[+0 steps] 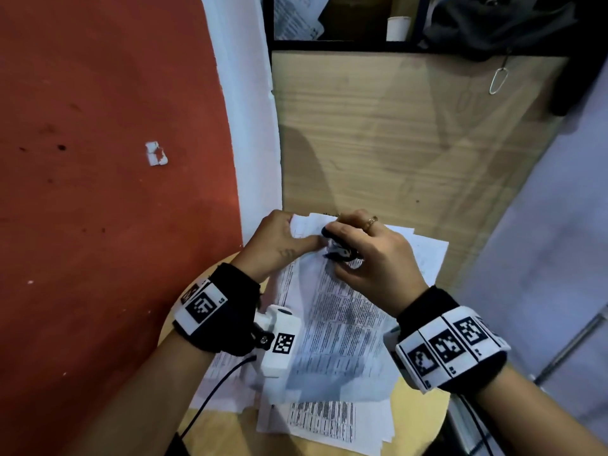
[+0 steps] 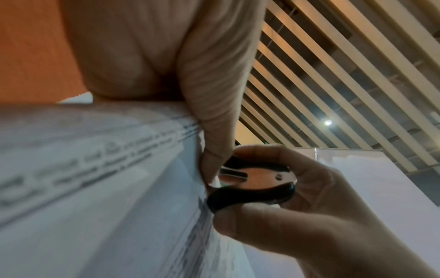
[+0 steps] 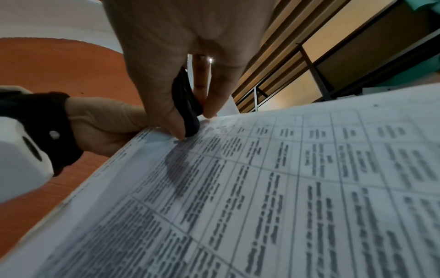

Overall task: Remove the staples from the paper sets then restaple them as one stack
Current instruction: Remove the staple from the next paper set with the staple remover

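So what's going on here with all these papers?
A person is pulling staples out of printed paper sets. The left hand pinches the corner of one paper set, lifted off the other sheets on the round table. The right hand squeezes a black staple remover against that corner. No stapler is in view.
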`<state>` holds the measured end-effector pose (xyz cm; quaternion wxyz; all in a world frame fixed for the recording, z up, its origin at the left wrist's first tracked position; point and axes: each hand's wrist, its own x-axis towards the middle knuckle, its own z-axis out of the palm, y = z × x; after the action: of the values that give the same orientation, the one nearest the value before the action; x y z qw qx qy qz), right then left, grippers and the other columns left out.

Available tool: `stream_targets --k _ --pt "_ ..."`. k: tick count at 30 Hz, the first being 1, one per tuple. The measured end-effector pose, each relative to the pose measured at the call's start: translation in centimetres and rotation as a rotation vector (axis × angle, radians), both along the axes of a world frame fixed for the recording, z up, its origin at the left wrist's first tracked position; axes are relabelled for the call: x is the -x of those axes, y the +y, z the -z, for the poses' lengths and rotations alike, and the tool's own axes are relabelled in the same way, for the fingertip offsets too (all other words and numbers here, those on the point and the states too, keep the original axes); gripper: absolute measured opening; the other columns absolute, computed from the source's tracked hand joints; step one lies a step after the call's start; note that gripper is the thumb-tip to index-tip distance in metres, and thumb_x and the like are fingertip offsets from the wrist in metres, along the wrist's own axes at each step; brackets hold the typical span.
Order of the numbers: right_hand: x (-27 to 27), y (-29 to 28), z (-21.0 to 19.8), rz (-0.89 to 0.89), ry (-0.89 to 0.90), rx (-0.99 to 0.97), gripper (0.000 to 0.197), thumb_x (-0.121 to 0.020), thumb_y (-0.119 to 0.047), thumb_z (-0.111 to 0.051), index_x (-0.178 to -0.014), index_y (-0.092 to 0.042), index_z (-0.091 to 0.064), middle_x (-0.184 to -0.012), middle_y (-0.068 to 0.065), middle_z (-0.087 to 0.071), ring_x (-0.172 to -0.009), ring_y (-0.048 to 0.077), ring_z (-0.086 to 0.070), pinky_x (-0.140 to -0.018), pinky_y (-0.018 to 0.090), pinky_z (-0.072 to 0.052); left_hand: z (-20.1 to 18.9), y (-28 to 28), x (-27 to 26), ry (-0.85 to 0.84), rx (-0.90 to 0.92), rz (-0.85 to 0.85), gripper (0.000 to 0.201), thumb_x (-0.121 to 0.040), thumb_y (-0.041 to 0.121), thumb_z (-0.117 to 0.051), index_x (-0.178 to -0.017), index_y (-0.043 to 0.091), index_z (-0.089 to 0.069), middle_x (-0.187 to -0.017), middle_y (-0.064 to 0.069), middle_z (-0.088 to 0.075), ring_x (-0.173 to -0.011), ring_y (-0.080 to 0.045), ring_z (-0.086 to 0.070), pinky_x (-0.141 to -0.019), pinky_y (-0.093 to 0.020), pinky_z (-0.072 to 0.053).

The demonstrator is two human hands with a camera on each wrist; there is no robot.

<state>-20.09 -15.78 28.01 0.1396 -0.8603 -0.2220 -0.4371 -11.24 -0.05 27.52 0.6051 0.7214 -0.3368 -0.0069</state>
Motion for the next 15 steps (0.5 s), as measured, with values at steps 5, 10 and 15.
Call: stream_targets --k 5,10,15 --pt "0.13 -0.15 -0.45 -0.019 -0.001 0.048 0.036 -0.061 -0.011 -0.068 -0.097 -0.006 -0.070 -0.100 0.011 -0.066 -0.077 0.030 -0.066 -0.051 0.037 -0.054 -0.25 -0.24 0.28 0.005 0.012 0.020 0.049 -0.062 0.039 -0.078 -0.102 0.011 -0.072 -0.101 -0.010 -0.073 -0.102 -0.028 -0.067 -0.093 -0.055 -0.049" --pt "0.15 0.32 -0.60 0.027 -0.035 0.097 0.031 -0.058 -0.010 -0.068 -0.089 -0.007 -0.071 -0.093 0.009 -0.067 -0.072 0.028 -0.066 -0.046 0.030 -0.051 -0.09 -0.33 0.51 0.001 0.014 0.000 0.047 -0.062 0.043 -0.079 -0.097 0.012 -0.072 -0.098 -0.012 -0.073 -0.100 -0.032 -0.067 -0.088 -0.057 -0.050" --pt "0.10 0.48 -0.35 0.048 -0.048 0.092 0.028 -0.059 -0.011 -0.067 -0.087 -0.010 -0.071 -0.089 0.008 -0.067 -0.071 0.027 -0.065 -0.043 0.028 -0.049 0.01 -0.35 0.70 0.023 0.024 -0.034 0.048 -0.060 0.044 -0.078 -0.095 0.012 -0.073 -0.097 -0.013 -0.073 -0.098 -0.029 -0.068 -0.087 -0.056 -0.051"
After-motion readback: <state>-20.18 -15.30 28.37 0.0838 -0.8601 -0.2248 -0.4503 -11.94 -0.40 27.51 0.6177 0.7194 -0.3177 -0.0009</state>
